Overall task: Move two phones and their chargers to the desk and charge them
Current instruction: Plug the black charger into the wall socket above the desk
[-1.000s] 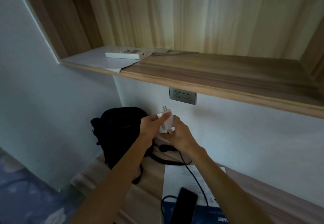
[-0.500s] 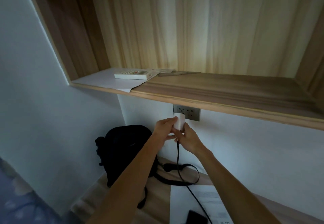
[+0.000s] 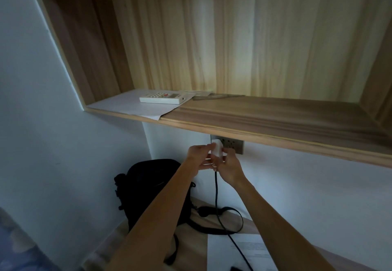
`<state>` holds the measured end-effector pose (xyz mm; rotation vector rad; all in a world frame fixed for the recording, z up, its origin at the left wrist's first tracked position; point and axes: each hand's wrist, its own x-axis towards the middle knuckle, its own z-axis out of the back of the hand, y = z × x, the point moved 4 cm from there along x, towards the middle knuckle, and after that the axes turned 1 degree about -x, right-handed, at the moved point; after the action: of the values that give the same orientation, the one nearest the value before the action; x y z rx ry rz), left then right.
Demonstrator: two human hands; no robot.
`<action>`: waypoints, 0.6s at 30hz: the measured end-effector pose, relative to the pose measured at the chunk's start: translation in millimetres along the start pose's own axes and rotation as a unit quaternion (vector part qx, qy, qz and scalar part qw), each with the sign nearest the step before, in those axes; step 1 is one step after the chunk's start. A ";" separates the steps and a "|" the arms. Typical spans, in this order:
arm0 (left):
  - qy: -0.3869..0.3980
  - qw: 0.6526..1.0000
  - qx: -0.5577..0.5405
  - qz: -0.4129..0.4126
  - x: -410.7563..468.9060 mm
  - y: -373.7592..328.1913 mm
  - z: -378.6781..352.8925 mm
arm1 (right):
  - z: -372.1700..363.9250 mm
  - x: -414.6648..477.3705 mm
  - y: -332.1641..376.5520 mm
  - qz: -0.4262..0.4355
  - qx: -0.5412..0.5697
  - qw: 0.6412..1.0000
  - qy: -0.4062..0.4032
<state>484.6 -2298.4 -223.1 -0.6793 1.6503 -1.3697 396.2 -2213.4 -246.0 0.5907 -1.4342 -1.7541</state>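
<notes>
A white charger plug (image 3: 217,148) is pressed against the left end of the grey wall socket (image 3: 233,145) under the wooden shelf. My left hand (image 3: 198,159) grips the plug from the left, and my right hand (image 3: 230,168) holds it from the right and below. A black cable (image 3: 216,194) hangs from the plug down to the desk (image 3: 197,249). A dark corner of a phone (image 3: 235,268) shows at the bottom edge.
A black backpack (image 3: 152,188) with a strap stands on the desk against the wall. A white sheet of paper (image 3: 224,256) lies on the desk. On the shelf (image 3: 265,118) lie a white remote (image 3: 162,98) and papers.
Both hands have lifted the white plug from desk height up to the wall socket. The view has tilted upward, so the phone has nearly left the frame.
</notes>
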 end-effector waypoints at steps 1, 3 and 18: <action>0.003 1.000 -0.004 0.001 1.4 -0.9 0.7 | 0.0 0.0 -0.4 0.000 0.006 1.000 -0.004; 0.010 1.000 -0.006 -0.002 3.9 -1.2 2.9 | -1.0 -0.5 -1.7 0.003 0.001 1.000 -0.006; 0.076 0.997 -0.002 -0.032 18.5 6.7 8.7 | -7.0 2.6 -13.2 -0.033 -0.013 0.999 -0.017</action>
<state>484.0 -2316.5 -234.8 -0.6488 1.7638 -1.4962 396.3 -2218.9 -260.0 0.6045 -1.4277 -1.8399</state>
